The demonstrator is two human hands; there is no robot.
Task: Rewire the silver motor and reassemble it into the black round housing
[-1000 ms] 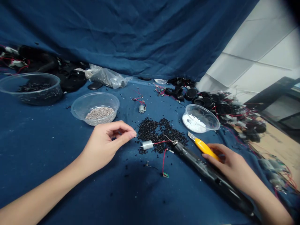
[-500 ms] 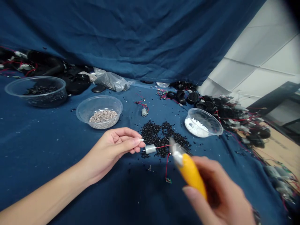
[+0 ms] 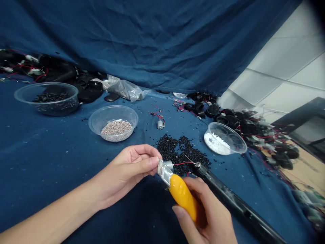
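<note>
My left hand [image 3: 129, 171] pinches a small silver motor [image 3: 168, 165] by its end, and a thin red wire [image 3: 181, 164] runs off it to the right. My right hand [image 3: 205, 217] grips a yellow utility knife [image 3: 182, 196], whose metal tip touches the motor. Just beyond lies a heap of small black beads [image 3: 181, 154]. A long black soldering tool [image 3: 233, 201] rests on the blue cloth to the right of my hands.
Clear bowls stand behind: one with silver beads [image 3: 113, 122], one with black bits [image 3: 47, 99], one with white bits [image 3: 224, 138]. Another small motor [image 3: 160, 124] lies mid-table. Black parts with red wires [image 3: 254, 128] pile up at right, more at far left, beside a plastic bag [image 3: 124, 88].
My right hand lifted the yellow knife off the cloth and brought it to the motor. My left hand moved right and pinched the motor's end.
</note>
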